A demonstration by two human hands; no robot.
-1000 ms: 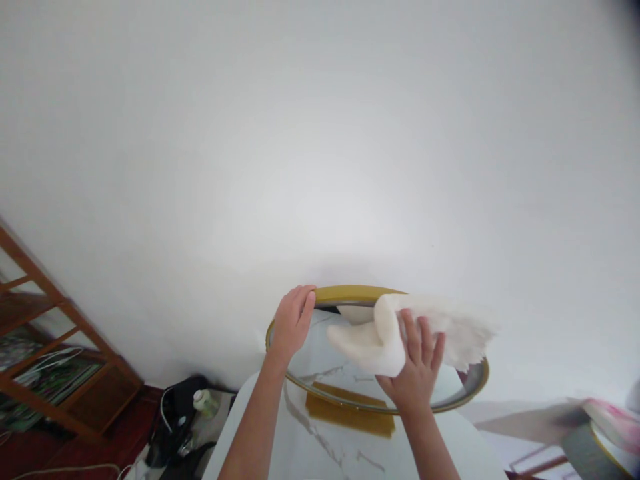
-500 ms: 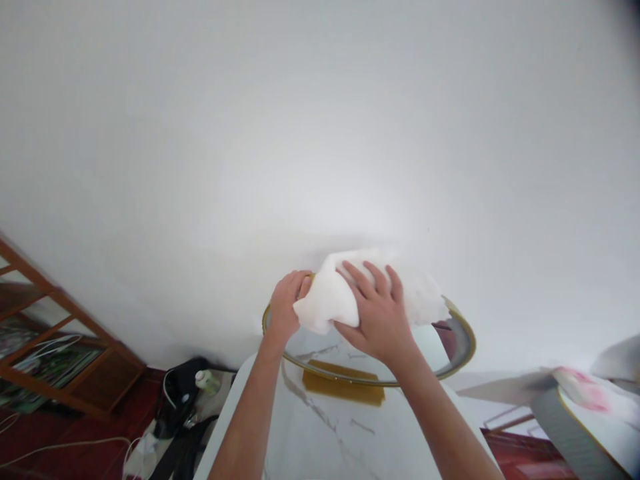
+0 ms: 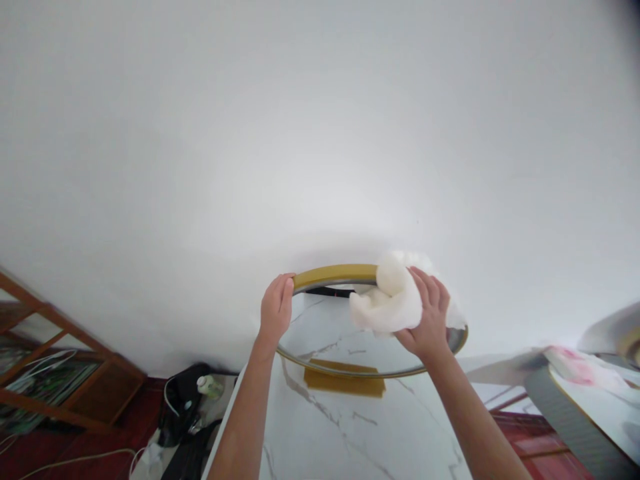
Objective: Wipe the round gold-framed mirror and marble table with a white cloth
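Note:
A round mirror [image 3: 320, 333] in a gold rim [image 3: 335, 272] leans upright near the white wall, on a marble-patterned tabletop [image 3: 320, 433]. My left hand [image 3: 278, 305] is closed around the rim at its upper left. On the right side, my right hand [image 3: 429, 313] grips a white cloth [image 3: 393, 300] draped over the rim's upper right edge. The cloth bunches to the left of my fingers and hides part of the glass. A gold base strip [image 3: 344, 383] lies under the mirror's lower edge.
To the left stands a wooden shelf [image 3: 85, 373] with papers in it. A black bag [image 3: 183, 400] and a pale green bottle [image 3: 210, 387] are on the floor side. At right, a pink-and-white packet [image 3: 580, 367] lies on another white surface [image 3: 610, 407].
My right hand has moved right along the rim with the cloth, uncovering the top of the gold rim. My left hand still holds the rim's left side.

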